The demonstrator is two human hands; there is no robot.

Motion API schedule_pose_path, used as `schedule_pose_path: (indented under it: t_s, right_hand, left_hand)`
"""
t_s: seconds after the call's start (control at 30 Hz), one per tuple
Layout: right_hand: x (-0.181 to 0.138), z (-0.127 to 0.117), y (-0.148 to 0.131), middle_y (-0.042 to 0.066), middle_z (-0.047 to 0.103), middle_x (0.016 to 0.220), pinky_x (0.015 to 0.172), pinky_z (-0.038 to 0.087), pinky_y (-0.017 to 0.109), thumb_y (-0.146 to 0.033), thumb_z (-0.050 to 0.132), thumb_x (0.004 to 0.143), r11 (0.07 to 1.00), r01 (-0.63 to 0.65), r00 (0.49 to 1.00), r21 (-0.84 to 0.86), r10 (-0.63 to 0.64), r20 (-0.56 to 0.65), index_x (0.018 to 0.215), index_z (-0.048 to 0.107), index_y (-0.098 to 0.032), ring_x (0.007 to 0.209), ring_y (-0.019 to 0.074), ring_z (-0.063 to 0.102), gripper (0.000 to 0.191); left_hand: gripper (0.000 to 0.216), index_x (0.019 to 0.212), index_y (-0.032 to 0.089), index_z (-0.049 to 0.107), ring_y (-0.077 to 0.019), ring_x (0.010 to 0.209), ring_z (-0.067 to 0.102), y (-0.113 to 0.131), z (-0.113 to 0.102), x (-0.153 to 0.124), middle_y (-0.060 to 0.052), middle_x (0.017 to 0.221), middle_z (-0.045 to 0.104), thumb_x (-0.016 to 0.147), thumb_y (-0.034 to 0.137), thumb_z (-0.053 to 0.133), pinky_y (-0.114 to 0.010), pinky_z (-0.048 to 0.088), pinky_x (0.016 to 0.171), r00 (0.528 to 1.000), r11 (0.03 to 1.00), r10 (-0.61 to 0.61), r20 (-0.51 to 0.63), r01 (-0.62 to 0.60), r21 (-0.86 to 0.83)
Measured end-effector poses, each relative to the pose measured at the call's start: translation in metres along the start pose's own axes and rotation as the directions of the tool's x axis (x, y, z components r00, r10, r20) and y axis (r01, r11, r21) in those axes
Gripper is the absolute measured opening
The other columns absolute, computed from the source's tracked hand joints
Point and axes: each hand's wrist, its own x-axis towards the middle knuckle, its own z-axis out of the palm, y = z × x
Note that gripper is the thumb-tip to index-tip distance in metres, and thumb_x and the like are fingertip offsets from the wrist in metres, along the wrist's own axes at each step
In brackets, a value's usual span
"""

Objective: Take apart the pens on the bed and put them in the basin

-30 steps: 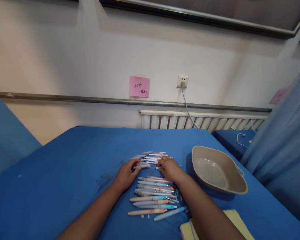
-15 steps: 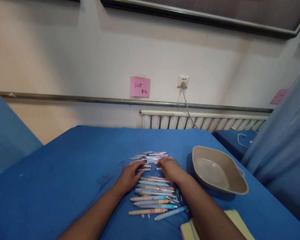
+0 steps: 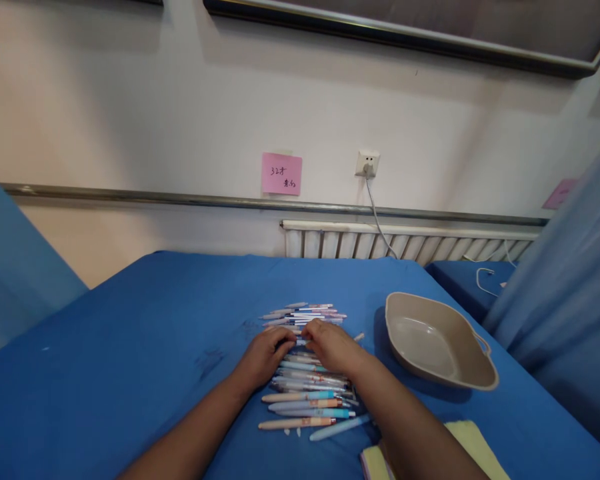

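Observation:
Many pens lie side by side on a blue cloth-covered table, in a near group and a far group. My left hand and my right hand meet between the two groups, fingertips almost touching. Both sets of fingers are curled and pinch a small pen part between them; what it is I cannot make out. My right forearm lies over the right ends of the near pens.
A beige shallow tray with nothing in it sits right of the pens. A yellow notepad lies at the near right edge. Behind the table are a radiator, a wall socket with a cable, a pink note and blue curtains.
My two hands have drawn together from a pen's length apart until their fingertips nearly touch. The pen seen between them before is now mostly covered.

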Motion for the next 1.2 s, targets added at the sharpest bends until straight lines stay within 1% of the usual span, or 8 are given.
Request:
schedule_pose_path:
  t_s: [0.3, 0.47, 0.57, 0.7, 0.8, 0.9, 1.07, 1.2]
  right_hand:
    - [0.000, -0.003, 0.016, 0.004, 0.063, 0.101, 0.079, 0.039, 0.024, -0.017, 0.053, 0.082, 1.000, 0.005, 1.000, 0.008, -0.005, 0.002, 0.100, 0.057, -0.020, 0.093, 0.0158, 0.057, 0.019]
    - [-0.004, -0.012, 0.039, 0.006, 0.063, 0.104, 0.078, 0.038, 0.025, -0.015, 0.055, 0.079, 0.991, -0.102, 0.992, -0.085, 0.107, 0.065, 0.099, 0.059, -0.019, 0.094, 0.0177, 0.057, 0.021]
    - [-0.005, -0.017, 0.044, 0.007, 0.063, 0.104, 0.078, 0.037, 0.026, -0.012, 0.054, 0.078, 0.981, -0.151, 0.987, -0.125, 0.157, 0.045, 0.099, 0.060, -0.020, 0.094, 0.0186, 0.057, 0.023]
    - [-0.005, -0.017, 0.037, 0.006, 0.063, 0.099, 0.078, 0.038, 0.026, -0.021, 0.058, 0.076, 0.991, -0.105, 0.994, -0.080, 0.105, -0.010, 0.097, 0.062, -0.019, 0.092, 0.0182, 0.056, 0.021]
    - [-0.004, -0.012, 0.027, 0.003, 0.065, 0.088, 0.064, 0.037, 0.023, -0.030, 0.062, 0.072, 0.998, -0.061, 0.993, 0.011, 0.059, 0.104, 0.094, 0.063, -0.020, 0.075, 0.0146, 0.057, 0.024]
    - [-0.004, -0.006, 0.020, 0.001, 0.067, 0.084, 0.057, 0.034, 0.022, -0.027, 0.062, 0.068, 0.999, -0.047, 0.984, 0.001, 0.046, 0.171, 0.091, 0.064, -0.022, 0.069, 0.0142, 0.056, 0.023]
    - [-0.003, -0.001, 0.018, 0.001, 0.067, 0.077, 0.056, 0.031, 0.023, -0.020, 0.058, 0.067, 0.997, -0.051, 0.986, -0.057, 0.060, 0.157, 0.090, 0.064, -0.023, 0.068, 0.0153, 0.056, 0.024]
    - [-0.004, -0.003, 0.021, 0.001, 0.066, 0.073, 0.053, 0.029, 0.023, -0.019, 0.057, 0.069, 0.997, -0.070, 0.990, -0.036, 0.074, 0.118, 0.080, 0.063, -0.021, 0.062, 0.0140, 0.054, 0.012]
  left_hand:
    - [0.019, 0.076, 0.019, 0.054, -0.0188, 0.079, 0.055, -0.007, -0.002, 0.002, -0.002, 0.079, 0.061, 0.087, 0.028, 0.042, -0.029, 0.040, 0.072, 0.993, 0.994, -0.100, -0.057, 0.103, 0.048]
    - [0.019, 0.079, 0.019, 0.055, -0.0204, 0.081, 0.055, -0.021, -0.009, 0.005, -0.004, 0.082, 0.062, 0.087, 0.029, 0.041, -0.031, 0.040, 0.074, 0.973, 0.976, -0.195, -0.127, 0.205, 0.073]
    - [0.020, 0.080, 0.019, 0.056, -0.0210, 0.082, 0.055, -0.026, -0.009, 0.006, -0.005, 0.082, 0.062, 0.088, 0.029, 0.040, -0.032, 0.040, 0.074, 0.965, 0.968, -0.215, -0.148, 0.230, 0.095]
    - [0.016, 0.080, 0.019, 0.059, -0.0212, 0.084, 0.055, -0.024, -0.004, 0.005, -0.005, 0.085, 0.063, 0.085, 0.025, 0.045, -0.033, 0.040, 0.077, 0.979, 0.974, -0.149, -0.136, 0.170, 0.152]
    - [0.011, 0.084, 0.019, 0.061, -0.0210, 0.086, 0.055, -0.022, -0.002, 0.003, -0.005, 0.088, 0.064, 0.082, 0.022, 0.050, -0.033, 0.040, 0.079, 0.986, 0.978, -0.100, -0.133, 0.122, 0.169]
    - [0.012, 0.086, 0.019, 0.061, -0.0212, 0.086, 0.055, -0.020, -0.002, 0.002, -0.005, 0.089, 0.064, 0.083, 0.023, 0.049, -0.034, 0.041, 0.079, 0.984, 0.980, -0.079, -0.159, 0.106, 0.169]
    - [0.013, 0.085, 0.019, 0.061, -0.0209, 0.087, 0.057, -0.018, -0.003, 0.003, -0.004, 0.088, 0.065, 0.083, 0.023, 0.049, -0.034, 0.042, 0.080, 0.988, 0.988, -0.032, -0.150, 0.054, 0.147]
    - [0.014, 0.088, 0.019, 0.061, -0.0208, 0.089, 0.058, -0.015, -0.005, 0.002, -0.005, 0.090, 0.066, 0.085, 0.025, 0.048, -0.035, 0.043, 0.082, 0.987, 0.993, 0.002, -0.162, 0.017, 0.114]
